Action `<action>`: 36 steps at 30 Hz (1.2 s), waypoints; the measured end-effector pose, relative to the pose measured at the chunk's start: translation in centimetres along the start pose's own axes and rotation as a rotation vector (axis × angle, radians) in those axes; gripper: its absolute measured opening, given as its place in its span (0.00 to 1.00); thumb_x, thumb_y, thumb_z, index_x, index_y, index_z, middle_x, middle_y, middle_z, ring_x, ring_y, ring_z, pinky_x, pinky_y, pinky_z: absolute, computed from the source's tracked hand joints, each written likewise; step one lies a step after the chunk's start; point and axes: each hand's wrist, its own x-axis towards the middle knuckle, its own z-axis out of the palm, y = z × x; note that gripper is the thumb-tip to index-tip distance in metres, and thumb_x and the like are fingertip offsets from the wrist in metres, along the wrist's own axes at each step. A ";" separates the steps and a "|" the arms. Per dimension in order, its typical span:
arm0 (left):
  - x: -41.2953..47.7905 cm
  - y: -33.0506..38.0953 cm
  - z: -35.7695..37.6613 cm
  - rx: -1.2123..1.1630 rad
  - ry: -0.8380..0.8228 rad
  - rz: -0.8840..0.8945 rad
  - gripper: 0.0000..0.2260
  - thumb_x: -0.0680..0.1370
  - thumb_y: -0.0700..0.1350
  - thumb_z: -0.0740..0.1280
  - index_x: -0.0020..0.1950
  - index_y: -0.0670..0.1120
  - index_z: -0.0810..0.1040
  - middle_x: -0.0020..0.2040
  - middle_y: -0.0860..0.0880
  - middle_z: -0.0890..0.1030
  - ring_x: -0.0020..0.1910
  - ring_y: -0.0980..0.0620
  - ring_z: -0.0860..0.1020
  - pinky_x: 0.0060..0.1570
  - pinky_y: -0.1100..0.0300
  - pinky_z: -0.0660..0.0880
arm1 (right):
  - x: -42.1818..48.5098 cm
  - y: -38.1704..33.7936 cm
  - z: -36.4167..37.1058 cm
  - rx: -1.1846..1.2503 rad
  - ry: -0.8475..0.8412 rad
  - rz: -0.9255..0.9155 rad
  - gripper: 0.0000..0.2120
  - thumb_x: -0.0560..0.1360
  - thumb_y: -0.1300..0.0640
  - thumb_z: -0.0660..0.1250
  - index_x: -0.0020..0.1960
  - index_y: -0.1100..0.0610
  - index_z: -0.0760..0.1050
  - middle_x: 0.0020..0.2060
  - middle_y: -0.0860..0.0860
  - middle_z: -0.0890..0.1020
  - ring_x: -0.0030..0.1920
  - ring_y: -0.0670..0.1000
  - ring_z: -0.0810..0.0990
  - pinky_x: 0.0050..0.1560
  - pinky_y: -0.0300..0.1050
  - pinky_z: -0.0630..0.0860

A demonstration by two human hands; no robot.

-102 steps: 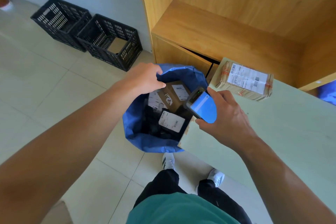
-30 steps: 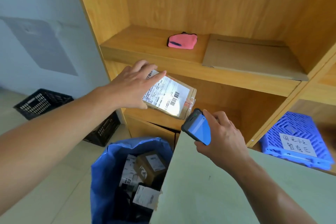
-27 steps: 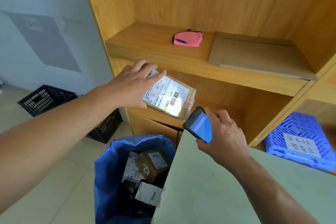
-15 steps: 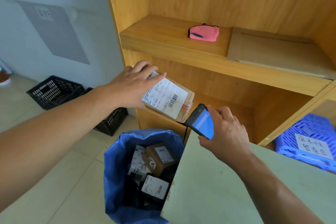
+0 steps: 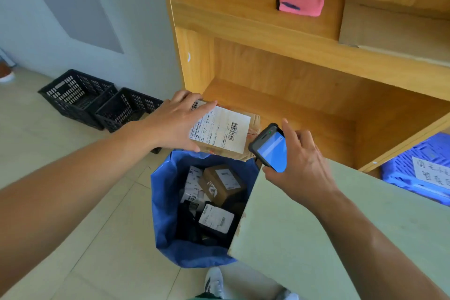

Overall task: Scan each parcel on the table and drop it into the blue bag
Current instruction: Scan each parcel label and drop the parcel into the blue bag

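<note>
Holding the parcel (image 5: 224,131) over the blue bag (image 5: 165,202), scanner (image 5: 270,148) right next to it
Up close, the tabletop (image 5: 341,238) corner butts against the bag, which already has several boxes inside. The right hand (image 5: 302,165) grips the scanner and the left hand (image 5: 175,124) pinches the parcel by 1 end above the bag's far rim. Dropped from there, I reckon it clips the rim and hits the floor.
</note>
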 end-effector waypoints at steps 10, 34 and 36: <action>-3.9 1.2 12.2 -0.176 -0.113 -0.041 0.58 0.65 0.69 0.74 0.83 0.56 0.43 0.79 0.45 0.55 0.77 0.42 0.53 0.72 0.41 0.67 | -1.4 -1.2 5.3 0.015 -0.126 0.054 0.48 0.66 0.42 0.73 0.77 0.42 0.48 0.60 0.49 0.67 0.54 0.55 0.74 0.50 0.51 0.77; -3.9 0.5 14.0 -0.177 -0.049 -0.075 0.43 0.76 0.66 0.65 0.84 0.54 0.48 0.84 0.42 0.50 0.83 0.39 0.49 0.76 0.33 0.58 | 0.0 -1.8 7.9 0.026 -0.213 0.048 0.48 0.68 0.40 0.72 0.78 0.44 0.47 0.63 0.49 0.66 0.58 0.54 0.74 0.53 0.48 0.74; -3.3 1.4 12.5 -0.170 -0.015 -0.059 0.42 0.76 0.66 0.65 0.84 0.54 0.51 0.83 0.43 0.55 0.82 0.40 0.55 0.75 0.34 0.61 | 0.0 -1.3 7.2 0.033 -0.195 0.053 0.48 0.67 0.39 0.72 0.78 0.43 0.47 0.63 0.49 0.66 0.57 0.54 0.74 0.52 0.49 0.75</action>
